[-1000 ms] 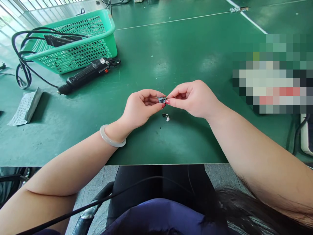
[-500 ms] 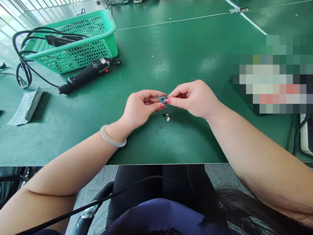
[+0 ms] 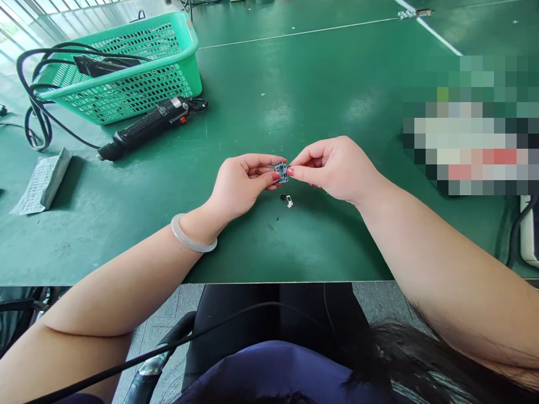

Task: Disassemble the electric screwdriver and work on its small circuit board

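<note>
Between the thumb and fingers of my left hand (image 3: 240,182) is a small grey-blue plastic housing (image 3: 282,171) with moulded recesses on its upper face. My right hand (image 3: 332,168) is closed in a pinch at the housing's right edge; whatever lies between its fingertips is too small to name. On the table just below the hands lies a small silver metal piece (image 3: 289,201), with a small black part (image 3: 283,197) touching or close beside it.
A green perforated basket (image 3: 126,92) holding black cables stands at the back left. In front of it lies a black electric screwdriver (image 3: 147,126). A printed paper packet (image 3: 44,182) lies further left. At the right, a blurred-out area hides objects beside a white-edged device (image 3: 528,233).
The left thumb has shifted slightly left on the housing, showing more of its face, and the housing has turned a little. My right hand stays pinched at its edge.
</note>
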{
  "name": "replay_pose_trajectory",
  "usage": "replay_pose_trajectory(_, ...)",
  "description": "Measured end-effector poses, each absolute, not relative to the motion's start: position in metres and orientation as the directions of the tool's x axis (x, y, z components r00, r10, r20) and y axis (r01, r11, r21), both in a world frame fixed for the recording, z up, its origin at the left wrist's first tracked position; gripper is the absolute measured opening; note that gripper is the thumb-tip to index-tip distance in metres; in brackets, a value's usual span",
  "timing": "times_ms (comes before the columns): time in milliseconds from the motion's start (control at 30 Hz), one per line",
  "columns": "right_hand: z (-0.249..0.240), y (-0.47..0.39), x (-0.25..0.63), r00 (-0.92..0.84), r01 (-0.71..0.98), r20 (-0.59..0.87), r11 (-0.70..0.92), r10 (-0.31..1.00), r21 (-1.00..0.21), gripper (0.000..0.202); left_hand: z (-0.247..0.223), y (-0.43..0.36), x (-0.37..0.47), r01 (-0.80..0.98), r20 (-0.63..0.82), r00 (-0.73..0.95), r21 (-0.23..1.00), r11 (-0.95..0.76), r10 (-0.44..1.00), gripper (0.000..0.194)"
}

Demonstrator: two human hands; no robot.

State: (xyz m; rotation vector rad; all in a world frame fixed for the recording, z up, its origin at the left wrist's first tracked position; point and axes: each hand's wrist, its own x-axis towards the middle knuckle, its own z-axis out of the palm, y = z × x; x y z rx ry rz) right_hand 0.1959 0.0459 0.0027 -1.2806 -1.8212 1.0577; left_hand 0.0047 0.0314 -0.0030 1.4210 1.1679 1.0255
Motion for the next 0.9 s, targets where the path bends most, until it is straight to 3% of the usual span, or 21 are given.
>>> replay_pose_trajectory(333,0.0020,0.0456,0.1949,-0.306,0.422,0.065,0.196,0.950,-0.885,0.021,-0.0074,0.0330,0.0023,0.079,0.041,0.238,0.995,-0.061,0.970,0.024)
replay_pose_trajectory(900,0.0023,0.0445,0.1946,-0.342,0.401,0.056,0.200,0.938,-0.894,0.024,-0.0026,0.0338,0.0009,0.164,0.032,0.261,0.983,-0.077,0.965,0.024)
